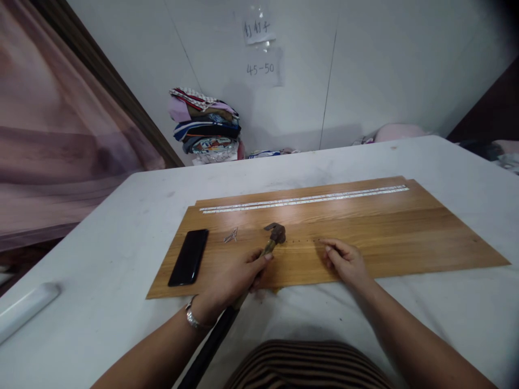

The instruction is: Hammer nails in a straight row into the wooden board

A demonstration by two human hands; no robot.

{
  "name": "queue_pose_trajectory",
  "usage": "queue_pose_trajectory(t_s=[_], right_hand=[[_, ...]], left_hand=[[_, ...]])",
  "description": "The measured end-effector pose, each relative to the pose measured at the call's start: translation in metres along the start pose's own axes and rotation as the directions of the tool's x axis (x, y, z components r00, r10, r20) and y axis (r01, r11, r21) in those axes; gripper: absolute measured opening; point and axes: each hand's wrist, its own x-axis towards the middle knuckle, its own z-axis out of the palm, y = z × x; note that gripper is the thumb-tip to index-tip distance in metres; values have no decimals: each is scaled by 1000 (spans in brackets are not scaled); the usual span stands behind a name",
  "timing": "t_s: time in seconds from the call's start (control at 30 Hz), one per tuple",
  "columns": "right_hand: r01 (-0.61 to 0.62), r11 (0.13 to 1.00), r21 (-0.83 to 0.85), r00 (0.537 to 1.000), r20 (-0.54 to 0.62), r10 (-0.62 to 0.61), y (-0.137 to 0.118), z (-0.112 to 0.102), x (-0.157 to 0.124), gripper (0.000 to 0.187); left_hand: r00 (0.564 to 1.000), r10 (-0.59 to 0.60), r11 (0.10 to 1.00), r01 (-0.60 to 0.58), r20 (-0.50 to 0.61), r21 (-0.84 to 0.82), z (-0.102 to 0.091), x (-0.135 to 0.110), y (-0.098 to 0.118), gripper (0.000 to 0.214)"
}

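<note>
My left hand (250,268) is wrapped round the handle of a claw hammer (277,233), close below its rusty head. The head is over the wooden board (389,232), and the black lower grip (208,351) runs back toward my body. My right hand (344,260) has its index finger stretched out to the right end of a row of small dark dots (299,241) on the board; the other fingers are curled. I cannot tell whether the dots are nail heads or holes. A small pile of nails (231,235) lies left of the hammer head.
A black phone (188,257) lies on the board's left part. Two pale measuring strips (304,200) run along its far side. Beneath is a white-covered table (101,259), with a white roll (30,308) at left. Folded clothes (206,127) are stacked by the wall.
</note>
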Motion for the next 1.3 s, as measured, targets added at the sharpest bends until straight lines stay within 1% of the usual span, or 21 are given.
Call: queue_pose_trajectory(t_s=[0.2,0.43,0.57,0.73,0.97,1.13,1.3], right_hand=[[12,1000,-17,1000,13,-12,3,-1,0,32],[13,999,-36,1000,2,-13,1,-1,0,32],[0,1000,-22,1000,4,0,3,0,0,33],[14,1000,-21,1000,5,-14,2,0,0,33],[9,1000,-21,1000,12,-9,0,-1,1,34],[2,1000,-23,1000,14,-2,3,-1,1,34],[11,1000,-22,1000,20,-11,5,-2,0,33]], left_hand=[[999,-40,999,40,-13,7,0,0,1,49],[999,-21,1000,22,-26,11,1,2,-3,44],[1000,-17,1000,17,-2,12,0,0,-1,47],[999,-35,999,35,-24,27,-1,0,2,54],[999,-37,999,37,-9,19,0,2,0,52],[999,-41,999,42,-34,28,0,2,-1,53],[999,-29,999,29,-33,16,-1,2,0,54]])
